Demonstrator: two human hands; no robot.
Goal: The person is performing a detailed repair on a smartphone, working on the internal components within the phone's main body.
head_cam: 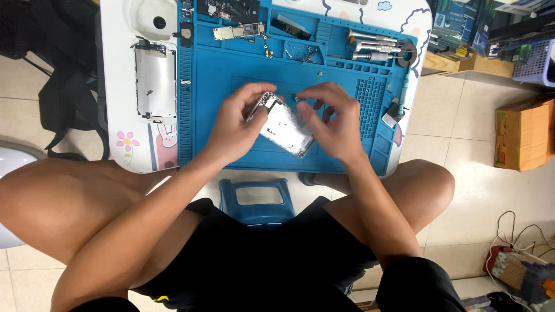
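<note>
An opened silver phone body point(284, 126) lies tilted over the blue repair mat point(214, 86). My left hand point(236, 126) grips its upper left end, fingers curled around the edge. My right hand point(333, 121) rests on its right side, thumb pressing on the inner metal plate and fingers bent above it. Both hands hold the phone between them, near the mat's front middle.
A detached screen panel point(155, 82) lies on the white table point(115, 115) at left. A circuit board point(238, 31), small parts and metal tool bits point(373, 47) sit along the mat's far edge. A blue stool point(254, 199) stands between my knees. Cardboard boxes point(523, 134) stand on the floor at right.
</note>
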